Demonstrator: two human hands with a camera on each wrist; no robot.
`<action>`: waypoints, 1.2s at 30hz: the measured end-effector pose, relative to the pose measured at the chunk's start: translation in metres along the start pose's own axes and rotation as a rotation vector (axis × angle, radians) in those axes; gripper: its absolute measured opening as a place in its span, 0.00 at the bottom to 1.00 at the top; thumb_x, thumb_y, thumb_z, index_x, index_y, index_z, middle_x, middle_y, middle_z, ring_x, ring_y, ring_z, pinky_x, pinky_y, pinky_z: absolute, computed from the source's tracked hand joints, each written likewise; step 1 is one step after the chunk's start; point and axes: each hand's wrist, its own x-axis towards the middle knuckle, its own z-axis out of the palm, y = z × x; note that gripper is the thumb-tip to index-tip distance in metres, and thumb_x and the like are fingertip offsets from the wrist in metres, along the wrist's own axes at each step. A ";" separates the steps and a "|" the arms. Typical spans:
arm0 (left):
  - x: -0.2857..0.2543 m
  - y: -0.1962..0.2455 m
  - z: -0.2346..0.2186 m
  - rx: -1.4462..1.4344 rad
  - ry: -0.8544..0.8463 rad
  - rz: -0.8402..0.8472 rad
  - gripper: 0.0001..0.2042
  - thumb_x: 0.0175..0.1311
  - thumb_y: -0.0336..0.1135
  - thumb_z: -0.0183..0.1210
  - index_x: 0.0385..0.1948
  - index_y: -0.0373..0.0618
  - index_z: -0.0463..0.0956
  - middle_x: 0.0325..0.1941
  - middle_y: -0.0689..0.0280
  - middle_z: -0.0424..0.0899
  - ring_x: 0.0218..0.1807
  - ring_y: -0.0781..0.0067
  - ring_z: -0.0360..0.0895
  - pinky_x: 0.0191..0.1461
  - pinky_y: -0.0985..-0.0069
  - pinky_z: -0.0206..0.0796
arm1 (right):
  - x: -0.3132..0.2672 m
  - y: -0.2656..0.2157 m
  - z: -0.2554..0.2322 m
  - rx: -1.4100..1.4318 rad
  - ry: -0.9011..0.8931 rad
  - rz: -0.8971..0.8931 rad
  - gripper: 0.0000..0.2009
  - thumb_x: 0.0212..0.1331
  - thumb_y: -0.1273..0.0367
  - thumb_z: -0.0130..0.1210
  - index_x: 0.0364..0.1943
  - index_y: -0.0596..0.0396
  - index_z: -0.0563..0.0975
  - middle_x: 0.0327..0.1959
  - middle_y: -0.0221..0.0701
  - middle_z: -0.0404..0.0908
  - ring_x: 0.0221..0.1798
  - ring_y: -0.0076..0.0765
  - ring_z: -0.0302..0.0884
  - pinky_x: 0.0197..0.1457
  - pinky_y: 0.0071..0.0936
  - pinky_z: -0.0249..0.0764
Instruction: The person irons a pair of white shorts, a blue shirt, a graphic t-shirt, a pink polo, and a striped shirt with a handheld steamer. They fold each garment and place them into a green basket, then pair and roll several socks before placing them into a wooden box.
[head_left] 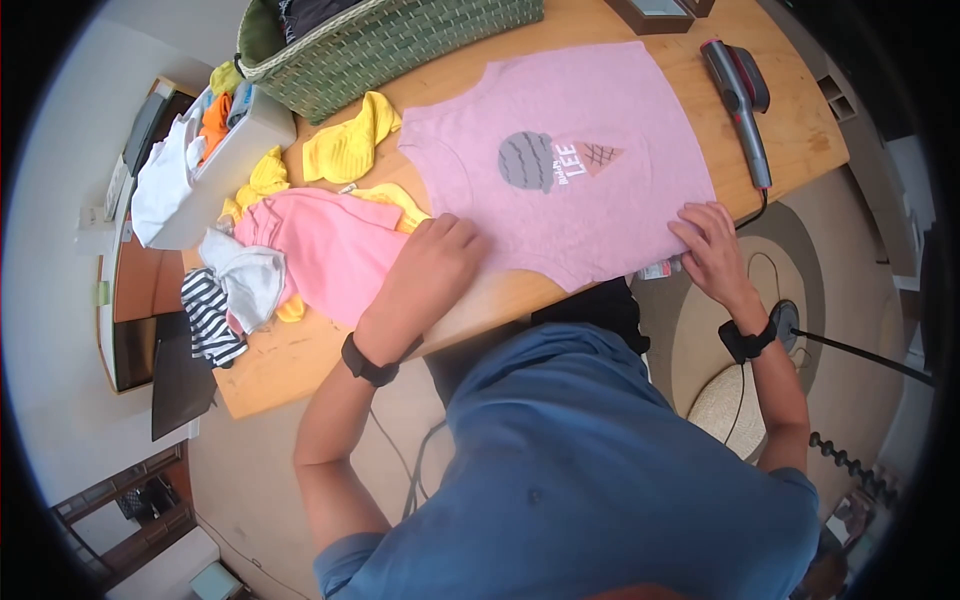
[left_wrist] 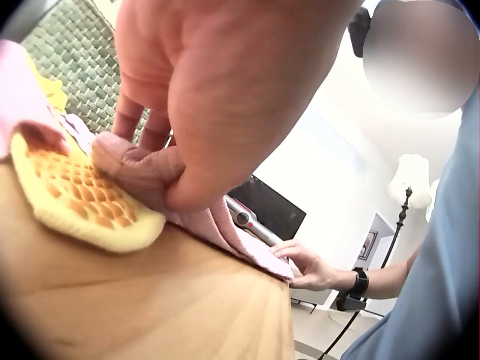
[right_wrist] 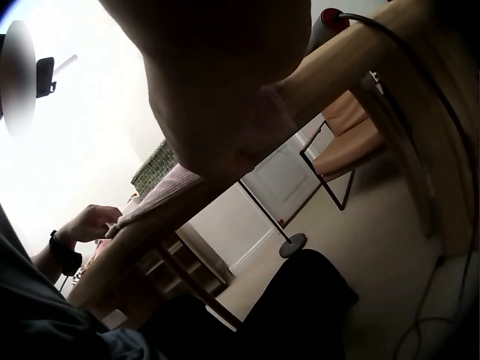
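A pink sleeveless top (head_left: 470,130) lies spread on the wooden table, printed with a grey ice-cream scoop, a cone and lettering. My left hand (head_left: 440,262) pinches its near edge by the neck and armhole, fingers curled. At the hem's near corner, my right hand (head_left: 712,250) holds the cloth, with fingers on top and the thumb beneath in the left wrist view. Close to the left thumb is a yellow piece (left_wrist: 97,191) with a raised waffle pattern. Left of that hand, a brighter pink garment (head_left: 335,245) lies in loose folds. My right hand (right_wrist: 217,97) is dark in its own wrist view.
A green woven basket (head_left: 400,55) stands at the back, beside a white bin (head_left: 240,135) of clothes. Yellow cloth (head_left: 350,140), a white cloth (head_left: 245,280) and a striped cloth (head_left: 208,320) lie leftward. A corded grey handheld appliance (head_left: 738,110) rests at the right.
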 end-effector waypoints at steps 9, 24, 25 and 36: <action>0.002 0.013 -0.059 -0.443 0.188 -0.017 0.13 0.55 0.22 0.60 0.43 0.39 0.79 0.42 0.58 0.81 0.43 0.58 0.79 0.49 0.68 0.70 | -0.009 0.027 -0.045 0.350 0.224 0.220 0.15 0.53 0.82 0.50 0.44 0.59 0.78 0.45 0.37 0.80 0.50 0.40 0.78 0.58 0.35 0.72; 0.036 -0.062 -0.059 -0.615 0.221 -0.409 0.19 0.66 0.37 0.62 0.53 0.34 0.76 0.34 0.67 0.81 0.37 0.77 0.76 0.40 0.78 0.69 | 0.201 0.136 -0.042 0.251 0.088 0.180 0.13 0.63 0.66 0.53 0.48 0.56 0.77 0.39 0.37 0.82 0.44 0.34 0.79 0.50 0.30 0.73; 0.044 -0.073 -0.047 -0.478 0.116 -0.469 0.20 0.65 0.37 0.62 0.54 0.34 0.75 0.32 0.65 0.79 0.35 0.75 0.76 0.39 0.76 0.69 | 0.205 0.157 -0.010 0.217 -0.011 0.180 0.13 0.63 0.66 0.52 0.48 0.57 0.77 0.40 0.42 0.82 0.44 0.41 0.80 0.50 0.34 0.73; 0.065 -0.101 -0.011 -0.249 0.263 -0.496 0.20 0.62 0.31 0.60 0.56 0.38 0.71 0.36 0.56 0.80 0.39 0.57 0.79 0.44 0.66 0.71 | 0.218 0.165 0.025 -0.046 0.044 0.360 0.15 0.65 0.66 0.51 0.53 0.57 0.76 0.52 0.47 0.78 0.57 0.55 0.74 0.60 0.43 0.71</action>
